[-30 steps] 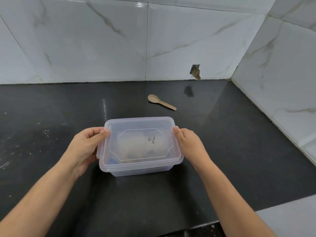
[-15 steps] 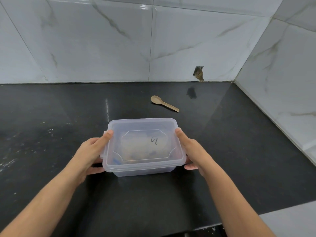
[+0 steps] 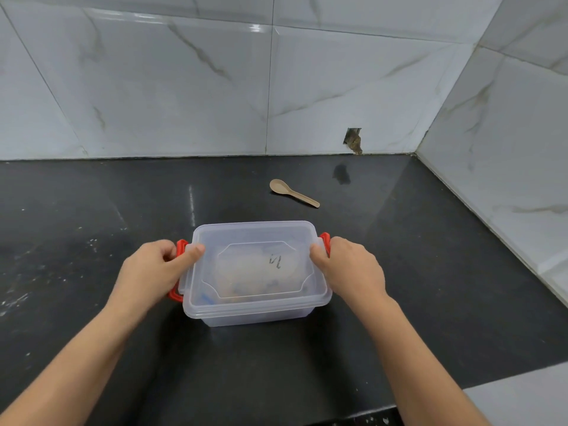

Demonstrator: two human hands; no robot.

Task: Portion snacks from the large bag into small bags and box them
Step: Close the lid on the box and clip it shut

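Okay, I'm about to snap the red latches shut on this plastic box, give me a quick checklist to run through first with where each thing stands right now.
1. Lid sits on the box: ok, it covers the whole top and looks level.
2. Left hand on the left red latch: ok, fingers curl round it, thumb on the lid.
3. Right hand on the right red latch: ok, it grips that end.
4. Latches snapped down: cannot tell, the hands hide most of them.
5. Small bags inside: cannot tell, only blurry shapes show through the lid.
6. Spoon out of the way: ok, it lies on the counter behind the box, apart from it.
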